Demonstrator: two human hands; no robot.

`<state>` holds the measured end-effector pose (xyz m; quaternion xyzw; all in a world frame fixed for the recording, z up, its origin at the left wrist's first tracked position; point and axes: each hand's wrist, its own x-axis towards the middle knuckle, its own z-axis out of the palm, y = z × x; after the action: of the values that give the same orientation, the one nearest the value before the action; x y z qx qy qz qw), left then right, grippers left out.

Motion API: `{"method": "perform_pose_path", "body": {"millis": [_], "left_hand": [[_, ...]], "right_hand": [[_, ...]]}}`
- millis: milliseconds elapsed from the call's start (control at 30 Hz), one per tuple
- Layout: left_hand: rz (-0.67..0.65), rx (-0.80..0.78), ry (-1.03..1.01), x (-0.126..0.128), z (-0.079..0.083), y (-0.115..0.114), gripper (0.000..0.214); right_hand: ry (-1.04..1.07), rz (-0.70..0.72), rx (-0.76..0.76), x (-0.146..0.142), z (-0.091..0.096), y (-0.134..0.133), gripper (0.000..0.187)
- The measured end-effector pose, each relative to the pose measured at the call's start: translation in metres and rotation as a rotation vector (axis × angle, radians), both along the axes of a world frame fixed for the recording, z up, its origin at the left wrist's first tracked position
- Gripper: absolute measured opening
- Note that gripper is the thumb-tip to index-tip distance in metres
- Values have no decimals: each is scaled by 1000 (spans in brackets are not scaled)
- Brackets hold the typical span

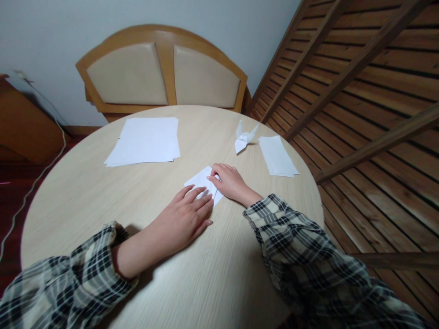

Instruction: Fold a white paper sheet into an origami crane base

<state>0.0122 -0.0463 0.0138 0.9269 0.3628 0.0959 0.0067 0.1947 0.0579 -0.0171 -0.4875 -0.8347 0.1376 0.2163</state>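
Observation:
A small folded white paper point(200, 179) lies near the middle of the round light-wood table point(85, 192). My left hand point(181, 218) rests flat on the paper's near edge, fingers stretched out and together. My right hand point(230, 182) is curled beside it, fingertips pressing down on the paper's right part. Both sleeves are plaid. A finished white paper crane point(244, 138) stands further back to the right.
A stack of white sheets point(146, 140) lies at the back left of the table, a smaller pile of white paper point(277, 156) near the right edge. A wooden chair with padded back point(161, 73) stands behind the table. Slatted wooden panels point(360, 91) fill the right side.

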Motion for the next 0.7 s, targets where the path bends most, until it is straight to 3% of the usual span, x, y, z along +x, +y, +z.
{"method": "perform_pose_path", "body": {"millis": [367,700], "left_hand": [[-229,36,-267,-4,-14,39,24],[-90,5,-331,5,-19,47,8]], "right_hand": [[-21,-9,14,1,-1,0,9],[-15,1,30,1,-3,1,8]]}}
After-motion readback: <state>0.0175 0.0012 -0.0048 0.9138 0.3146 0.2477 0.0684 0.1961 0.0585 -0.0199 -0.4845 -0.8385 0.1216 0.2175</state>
